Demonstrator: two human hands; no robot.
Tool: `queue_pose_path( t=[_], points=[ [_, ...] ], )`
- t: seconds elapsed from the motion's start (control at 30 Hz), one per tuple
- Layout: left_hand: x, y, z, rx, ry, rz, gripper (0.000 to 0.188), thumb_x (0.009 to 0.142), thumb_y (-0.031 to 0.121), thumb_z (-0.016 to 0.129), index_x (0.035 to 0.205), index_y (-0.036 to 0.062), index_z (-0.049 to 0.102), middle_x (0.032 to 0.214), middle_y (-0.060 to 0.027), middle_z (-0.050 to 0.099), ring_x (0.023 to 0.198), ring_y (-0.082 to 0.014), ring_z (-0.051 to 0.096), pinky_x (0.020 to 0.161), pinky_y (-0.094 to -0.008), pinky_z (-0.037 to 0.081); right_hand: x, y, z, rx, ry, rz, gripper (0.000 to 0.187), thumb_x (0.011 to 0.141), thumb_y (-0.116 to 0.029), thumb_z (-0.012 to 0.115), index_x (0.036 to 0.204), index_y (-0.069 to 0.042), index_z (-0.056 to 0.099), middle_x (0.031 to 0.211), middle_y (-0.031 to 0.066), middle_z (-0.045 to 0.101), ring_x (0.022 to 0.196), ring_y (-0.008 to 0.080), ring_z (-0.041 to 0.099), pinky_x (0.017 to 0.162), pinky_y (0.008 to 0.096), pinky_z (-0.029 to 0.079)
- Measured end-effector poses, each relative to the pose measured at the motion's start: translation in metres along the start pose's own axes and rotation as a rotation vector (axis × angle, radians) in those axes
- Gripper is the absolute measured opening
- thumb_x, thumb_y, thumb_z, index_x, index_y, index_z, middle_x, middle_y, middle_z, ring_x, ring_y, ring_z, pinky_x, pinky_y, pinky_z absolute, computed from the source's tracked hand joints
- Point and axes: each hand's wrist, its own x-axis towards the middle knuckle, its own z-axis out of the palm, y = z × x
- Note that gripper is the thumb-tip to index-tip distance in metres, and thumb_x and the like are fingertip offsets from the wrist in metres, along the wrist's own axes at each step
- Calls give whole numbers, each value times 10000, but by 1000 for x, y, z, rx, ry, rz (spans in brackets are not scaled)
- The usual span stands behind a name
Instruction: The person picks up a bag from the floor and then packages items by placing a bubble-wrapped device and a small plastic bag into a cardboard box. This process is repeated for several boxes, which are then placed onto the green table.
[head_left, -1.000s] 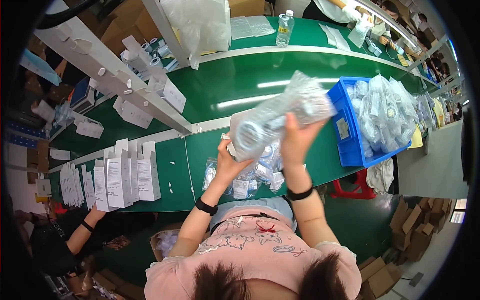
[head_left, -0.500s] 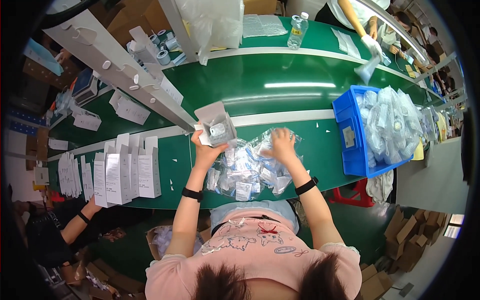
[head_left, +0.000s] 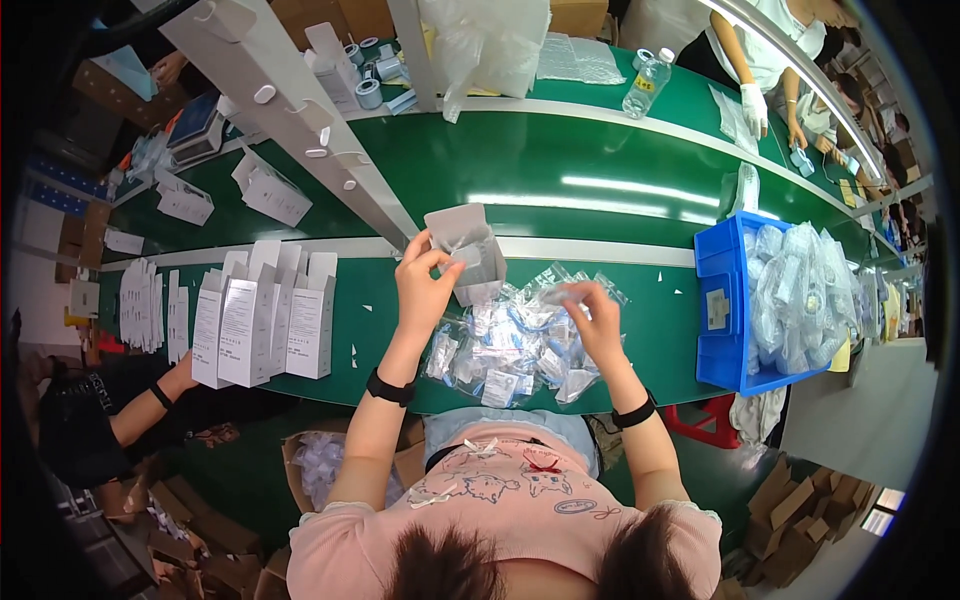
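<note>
Our left hand (head_left: 428, 285) is curled, thumb and forefinger pinched on the near left edge of a white cardboard carton (head_left: 489, 268). The carton tilts just beyond and to the right of those fingertips, its mouth unfolded and bubble wrap (head_left: 462, 256) showing inside. Our right hand (head_left: 598, 318) is half curled, thumb and forefinger drawn close together over the far right of a heap of clear accessory bags (head_left: 510, 345); the film is so transparent that we cannot tell whether it has hold of one. That heap lies between our two hands, against the carton's foot. Well to the left of our left hand stands a row of upright cartons (head_left: 240, 325); to the right of our right hand sits a blue tub (head_left: 715, 345).

From here, we judge the carton could tip or twist, since only one edge is pinched. The slippery, overlapping bags could cling together, so lifting one might drag others along. A bag's loose film could also snag on a raised flap (head_left: 453, 222) and bend it.
</note>
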Motion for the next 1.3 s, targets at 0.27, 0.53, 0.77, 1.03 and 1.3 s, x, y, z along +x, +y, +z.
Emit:
queue_pose_path(
  t=[0.27,0.53,0.77,1.03,1.3],
  points=[
    [10,8,-3,42,44,-107,129,612,59,702,668,-16,614,1017,-170,586,817,-252,613,637,-295,479,75,-48,53,208,80,-182,137,727,52,571,846,-17,570,846,130,567,907,255,558,817,336,451],
    [8,-3,1,-4,86,-52,124,624,59,696,663,-16,605,992,-152,595,824,-224,613,598,-282,499,80,-39,67,-316,-313,-447,188,736,-173,608,882,-54,602,872,73,582,984,257,530,960,483,312],
    [2,-5,-2,-66,70,-106,120,640,56,690,675,-14,599,1007,-135,585,830,-207,605,588,-262,486,64,-41,58,-527,-175,-466,257,715,-294,627,848,-75,619,892,41,569,1147,279,409,951,645,143],
    [1,-12,-6,-171,28,-190,101,669,47,669,725,6,596,1077,-113,546,934,-194,552,692,-274,446,70,-30,61,-175,-164,-366,585,636,-299,727,1128,-82,496,1215,126,432,1252,280,301,994,556,177],
    [-30,-96,-96,594,87,182,847,644,227,730,1298,-23,253,1348,-215,266,1266,-341,228,1032,-461,181,89,34,74,404,-162,94,953,573,-137,782,1335,-24,219,1333,137,330,1241,223,308,1008,312,264]
  ],
)
